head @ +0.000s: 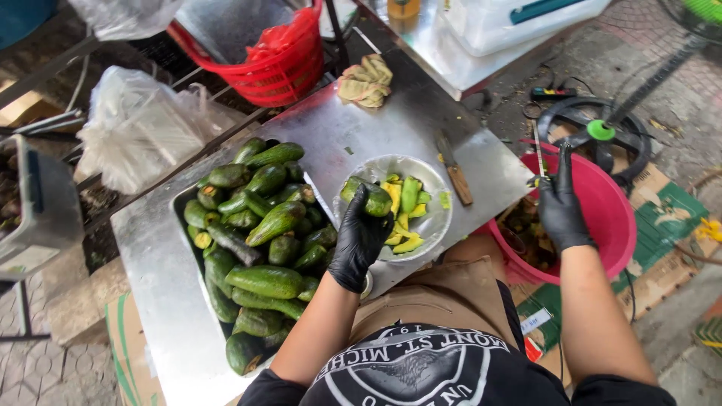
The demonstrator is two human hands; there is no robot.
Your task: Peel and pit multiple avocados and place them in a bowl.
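Risk log | left hand fingers closed around green fruit above metal bowl on tabletop | right hand fingers pinch peeler over pink basin | gloved grip may slip, dropping fruit; knife near bowl could be knocked.

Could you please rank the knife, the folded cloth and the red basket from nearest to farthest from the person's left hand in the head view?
From the left hand, which grips an avocado over the bowl:
1. Knife, just right of the bowl on the steel table.
2. Folded cloth, at the table's far edge.
3. Red basket, beyond the table, upper left.
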